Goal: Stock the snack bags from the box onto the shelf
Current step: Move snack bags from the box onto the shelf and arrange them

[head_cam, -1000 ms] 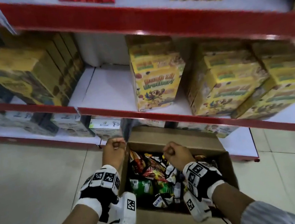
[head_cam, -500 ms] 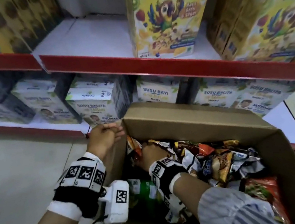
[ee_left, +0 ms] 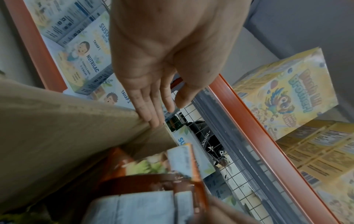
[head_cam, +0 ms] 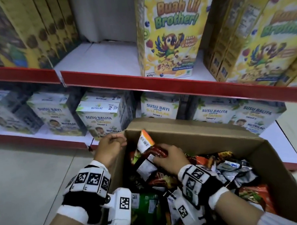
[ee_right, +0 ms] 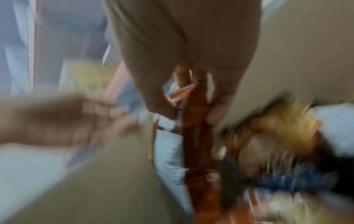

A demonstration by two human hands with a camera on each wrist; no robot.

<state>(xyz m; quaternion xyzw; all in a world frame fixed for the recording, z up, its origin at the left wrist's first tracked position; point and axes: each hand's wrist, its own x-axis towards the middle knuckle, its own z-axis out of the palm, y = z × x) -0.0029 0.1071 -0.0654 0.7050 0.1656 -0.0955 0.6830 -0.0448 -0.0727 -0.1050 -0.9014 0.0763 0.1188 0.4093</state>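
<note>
An open cardboard box (head_cam: 184, 126) on the floor holds several snack bags (head_cam: 226, 170). My right hand (head_cam: 169, 159) is inside its far left part and grips a small bunch of bags, an orange-and-white snack bag (head_cam: 146, 141) sticking up above a dark red one (head_cam: 156, 152). The right wrist view is blurred but shows the thumb and fingers (ee_right: 216, 109) pinching the red-orange bag (ee_right: 195, 136). My left hand (head_cam: 110, 146) is at the box's far left corner. In the left wrist view its straight fingers (ee_left: 151, 115) press on the cardboard wall (ee_left: 57, 128).
The middle shelf (head_cam: 119, 76) has a bare white stretch (head_cam: 109, 58) between brown-yellow boxes (head_cam: 24, 34) and a parrot cereal box (head_cam: 169, 33). More cereal boxes (head_cam: 259, 35) stand on the right. Milk-powder boxes (head_cam: 104, 116) fill the bottom shelf behind the box. Tiled floor (head_cam: 21, 187) lies left.
My right hand dipped into the box, took hold of bags and has raised them toward the far left corner. My left hand stayed at the box corner. The view moved lower and closer.
</note>
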